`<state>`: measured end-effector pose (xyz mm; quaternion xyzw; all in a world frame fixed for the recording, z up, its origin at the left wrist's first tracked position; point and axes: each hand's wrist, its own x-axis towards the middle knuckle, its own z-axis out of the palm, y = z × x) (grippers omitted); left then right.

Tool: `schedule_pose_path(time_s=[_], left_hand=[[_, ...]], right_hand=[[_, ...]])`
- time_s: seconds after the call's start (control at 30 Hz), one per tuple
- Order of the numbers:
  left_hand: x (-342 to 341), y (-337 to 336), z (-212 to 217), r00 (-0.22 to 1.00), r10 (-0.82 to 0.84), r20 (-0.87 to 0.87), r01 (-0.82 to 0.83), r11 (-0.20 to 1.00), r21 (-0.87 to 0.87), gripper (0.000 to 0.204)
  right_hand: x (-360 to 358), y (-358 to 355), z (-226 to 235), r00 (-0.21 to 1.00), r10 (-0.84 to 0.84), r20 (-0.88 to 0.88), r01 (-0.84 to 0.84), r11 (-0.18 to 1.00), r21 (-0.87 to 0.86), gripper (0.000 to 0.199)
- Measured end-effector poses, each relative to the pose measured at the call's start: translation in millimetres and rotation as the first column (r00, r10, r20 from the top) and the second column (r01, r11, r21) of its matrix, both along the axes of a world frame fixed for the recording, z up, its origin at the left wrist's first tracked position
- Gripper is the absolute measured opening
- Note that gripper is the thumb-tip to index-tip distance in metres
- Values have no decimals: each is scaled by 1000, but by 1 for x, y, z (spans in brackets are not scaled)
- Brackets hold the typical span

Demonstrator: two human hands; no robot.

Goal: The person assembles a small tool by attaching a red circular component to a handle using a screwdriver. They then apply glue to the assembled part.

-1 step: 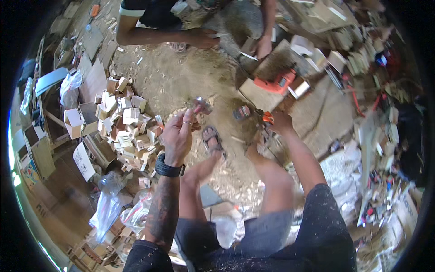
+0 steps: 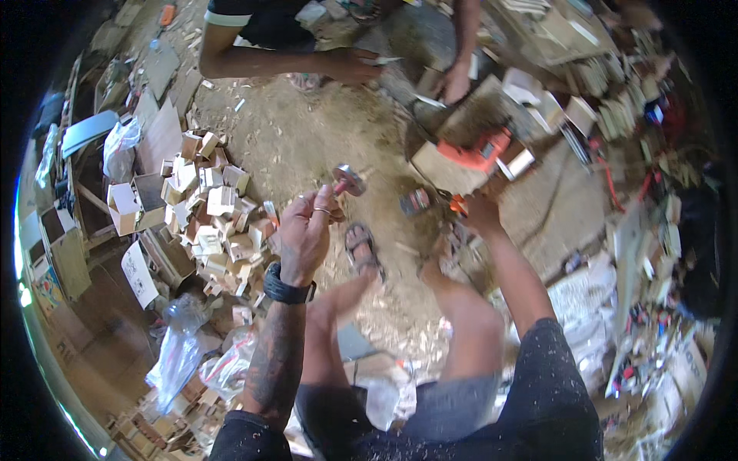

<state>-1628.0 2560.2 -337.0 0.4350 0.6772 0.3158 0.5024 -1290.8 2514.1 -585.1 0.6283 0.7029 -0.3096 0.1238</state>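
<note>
Sawdust and wood shavings cover the dirt floor (image 2: 307, 138) of a cluttered workshop, seen from the head view.

Landmark: the orange power tool (image 2: 480, 151), resting on a wooden block (image 2: 446, 165). Just below it, the right hand (image 2: 478, 211) reaches in; its fingers are hidden behind the tool's lower edge, so whether they grip anything cannot be told. Left of the tool, well apart, the left hand (image 2: 306, 230) is raised with thumb and fingers pinched on the stem of a small round metal disc (image 2: 350, 180); the stem itself is too small to make out. A black watch (image 2: 288, 290) sits on that wrist.

Farther left of the tool lies a heap of small wooden blocks (image 2: 215, 223), with an open cardboard box (image 2: 127, 206) at its far edge; its contents are unclear. Clear plastic bags (image 2: 181, 357) lie below the heap.

Above the tool, another person's hands (image 2: 453, 81) rest near paper scraps; that person is cut off by the upper edge.

A sandalled foot (image 2: 361, 244) shows between both arms.
</note>
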Motion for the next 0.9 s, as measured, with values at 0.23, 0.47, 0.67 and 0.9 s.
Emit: schedule_pose_path(time_s=[0.23,0.47,0.67,0.9], left_hand=[[-19,64,-78,888,-278,-367,339,934,112,43],[-18,102,-91,930,-280,-239,343,897,281,48],[8,125,-120,977,-213,28,196,936,293,48],[37,125,-145,774,-1,633,28,999,-33,37]], right_hand=[[12,31,-170,981,192,-28,-173,929,326,53],[0,78,-136,927,293,-237,-171,887,428,51],[-26,151,67,851,297,-432,44,780,624,46],[-89,140,162,759,232,-608,188,816,546,52]])
